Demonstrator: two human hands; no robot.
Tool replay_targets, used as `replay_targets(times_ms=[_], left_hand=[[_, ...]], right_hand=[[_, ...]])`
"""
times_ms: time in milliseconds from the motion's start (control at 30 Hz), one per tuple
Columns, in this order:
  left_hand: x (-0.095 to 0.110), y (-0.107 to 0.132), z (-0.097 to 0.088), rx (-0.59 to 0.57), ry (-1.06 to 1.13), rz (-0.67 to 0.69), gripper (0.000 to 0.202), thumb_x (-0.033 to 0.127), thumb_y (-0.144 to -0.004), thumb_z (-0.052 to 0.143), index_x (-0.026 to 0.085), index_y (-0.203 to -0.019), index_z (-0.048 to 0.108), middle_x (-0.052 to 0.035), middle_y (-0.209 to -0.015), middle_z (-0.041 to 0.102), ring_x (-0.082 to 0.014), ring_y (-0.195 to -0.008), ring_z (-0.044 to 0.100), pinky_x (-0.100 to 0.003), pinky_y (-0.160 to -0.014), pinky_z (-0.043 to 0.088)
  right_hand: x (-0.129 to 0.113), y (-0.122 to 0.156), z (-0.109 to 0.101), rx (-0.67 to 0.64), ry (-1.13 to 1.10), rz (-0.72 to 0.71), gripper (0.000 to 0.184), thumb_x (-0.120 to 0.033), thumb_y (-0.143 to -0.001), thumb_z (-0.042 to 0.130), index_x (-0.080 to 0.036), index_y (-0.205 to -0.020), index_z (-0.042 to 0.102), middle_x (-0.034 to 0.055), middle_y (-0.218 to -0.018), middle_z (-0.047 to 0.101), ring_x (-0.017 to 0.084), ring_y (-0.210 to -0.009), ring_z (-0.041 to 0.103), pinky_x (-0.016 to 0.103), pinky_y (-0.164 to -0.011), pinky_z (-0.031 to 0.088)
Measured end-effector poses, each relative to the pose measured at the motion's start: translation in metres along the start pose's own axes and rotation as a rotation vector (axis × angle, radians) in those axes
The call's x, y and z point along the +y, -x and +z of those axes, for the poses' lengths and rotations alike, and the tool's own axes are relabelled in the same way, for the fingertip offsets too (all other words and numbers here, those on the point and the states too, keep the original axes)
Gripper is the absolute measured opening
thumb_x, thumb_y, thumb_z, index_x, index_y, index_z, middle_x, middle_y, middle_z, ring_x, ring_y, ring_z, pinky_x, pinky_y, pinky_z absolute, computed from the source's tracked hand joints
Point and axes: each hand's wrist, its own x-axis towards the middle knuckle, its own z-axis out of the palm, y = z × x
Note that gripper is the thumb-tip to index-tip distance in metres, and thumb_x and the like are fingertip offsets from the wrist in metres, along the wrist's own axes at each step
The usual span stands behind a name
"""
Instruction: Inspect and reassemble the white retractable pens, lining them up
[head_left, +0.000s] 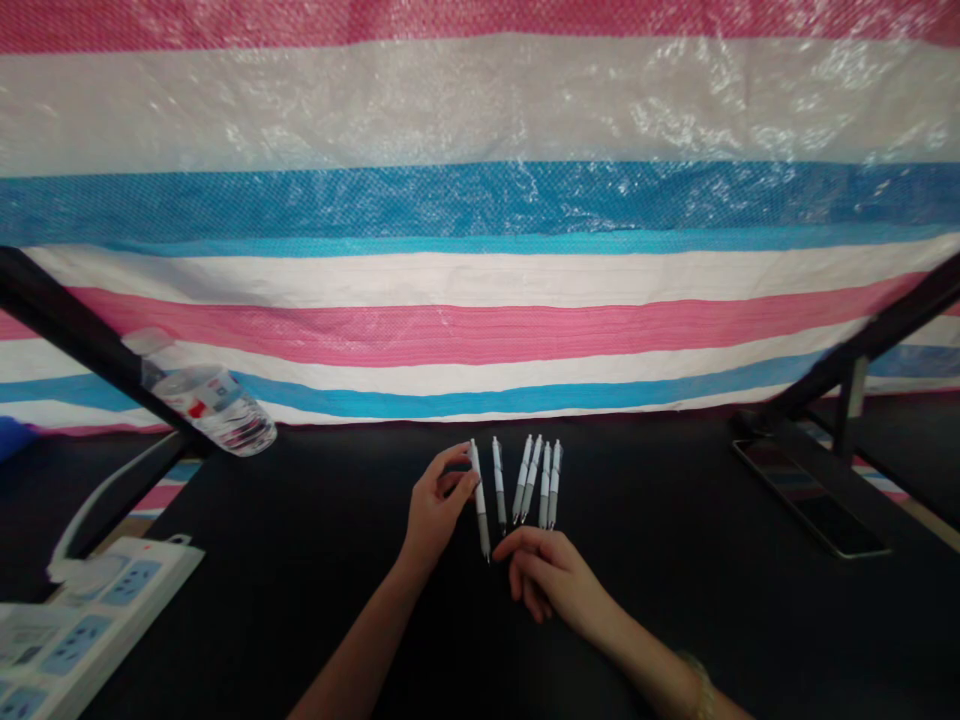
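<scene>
My left hand pinches a white-and-grey pen between thumb and fingers near its upper part. The pen's grey tip end points down toward me. Just right of it lies a single pen of the same kind. Farther right come a slanted pair of pens and another, more upright pair of pens. Below the tips my right hand hovers or rests, its index finger stretched toward the held pen's tip and the others loosely bent. Nothing shows in that hand; whether it touches the pen I cannot tell.
A white power strip with a plugged-in cable occupies the near left of the black table. A clear water bottle leans at the back left. A phone lies at right by a black frame bar. Striped sheeting hangs behind.
</scene>
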Motion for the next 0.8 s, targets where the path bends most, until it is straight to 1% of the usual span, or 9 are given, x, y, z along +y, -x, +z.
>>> replay_targets(times_ms=[133,267,333,400,467,533,600,667,800], left_hand=[[-0.007,-0.002,-0.001,0.001,-0.046,0.056,0.051,0.027,-0.078,0.074,0.021,-0.126,0.059,-0.0115,-0.124,0.061,-0.0239,-0.105,0.067,-0.033,-0.085,0.057],[-0.006,-0.002,-0.001,-0.083,-0.081,0.054,0.041,0.023,-0.079,0.07,0.02,-0.119,0.063,-0.0113,-0.124,0.063,-0.0242,-0.11,0.064,-0.039,-0.094,0.053],[-0.003,-0.001,-0.002,-0.167,-0.187,0.11,0.038,0.02,-0.08,0.066,0.021,-0.119,0.064,-0.0111,-0.123,0.062,-0.0247,-0.11,0.063,-0.04,-0.092,0.055],[0.0,0.001,-0.004,-0.268,-0.331,0.204,0.041,0.018,-0.08,0.065,0.023,-0.121,0.064,-0.0115,-0.124,0.061,-0.0265,-0.111,0.061,-0.041,-0.088,0.056],[0.003,0.003,-0.005,-0.37,-0.475,0.295,0.046,0.018,-0.077,0.069,0.025,-0.123,0.065,-0.0123,-0.128,0.059,-0.0291,-0.116,0.058,-0.044,-0.092,0.054],[0.004,0.005,-0.006,-0.452,-0.584,0.352,0.052,0.02,-0.073,0.076,0.026,-0.123,0.065,-0.0125,-0.129,0.058,-0.031,-0.119,0.055,-0.048,-0.1,0.048],[0.003,0.006,-0.006,-0.502,-0.651,0.379,0.055,0.023,-0.068,0.082,0.025,-0.121,0.066,-0.0121,-0.127,0.059,-0.0317,-0.119,0.054,-0.05,-0.104,0.044],[0.001,0.007,-0.005,-0.518,-0.69,0.389,0.054,0.024,-0.065,0.085,0.024,-0.116,0.068,-0.0118,-0.124,0.06,-0.0316,-0.117,0.054,-0.049,-0.102,0.045],[-0.001,0.008,-0.002,-0.517,-0.715,0.388,0.042,0.019,-0.071,0.08,0.022,-0.111,0.068,-0.0095,-0.114,0.061,-0.0269,-0.107,0.059,-0.042,-0.094,0.049]], right_hand=[[-0.003,0.002,0.001,0.009,0.033,-0.002,0.031,-0.039,-0.081,0.049,-0.014,-0.094,0.061,-0.0039,-0.057,0.058,0.007,-0.033,0.043,0.019,-0.035,0.027],[-0.009,0.006,0.001,0.07,0.126,-0.074,0.027,-0.037,-0.085,0.048,-0.016,-0.094,0.062,-0.0035,-0.059,0.057,0.008,-0.037,0.044,0.02,-0.037,0.029],[-0.014,0.009,-0.002,0.181,0.273,-0.192,0.022,-0.031,-0.089,0.046,-0.017,-0.093,0.063,-0.002,-0.062,0.057,0.01,-0.044,0.049,0.022,-0.043,0.034],[-0.02,0.012,-0.007,0.323,0.496,-0.345,0.019,-0.024,-0.09,0.047,-0.019,-0.091,0.065,0.0014,-0.069,0.061,0.015,-0.06,0.056,0.026,-0.056,0.043],[-0.024,0.012,-0.014,0.436,0.706,-0.485,0.018,-0.017,-0.089,0.048,-0.019,-0.092,0.065,0.0064,-0.083,0.065,0.02,-0.078,0.06,0.032,-0.07,0.048],[-0.026,0.011,-0.019,0.498,0.878,-0.575,0.021,-0.014,-0.086,0.049,-0.019,-0.099,0.065,0.0106,-0.099,0.065,0.025,-0.096,0.059,0.039,-0.083,0.049],[-0.026,0.01,-0.024,0.508,1.026,-0.595,0.029,-0.013,-0.084,0.052,-0.018,-0.111,0.063,0.0136,-0.115,0.063,0.029,-0.111,0.054,0.045,-0.094,0.047],[-0.024,0.009,-0.026,0.487,1.158,-0.568,0.039,-0.016,-0.084,0.055,-0.019,-0.123,0.059,0.0145,-0.129,0.058,0.032,-0.125,0.047,0.05,-0.102,0.042],[-0.018,0.008,-0.027,0.391,1.342,-0.548,0.045,-0.021,-0.089,0.055,-0.02,-0.134,0.054,0.0125,-0.145,0.049,0.033,-0.139,0.034,0.052,-0.108,0.037]])
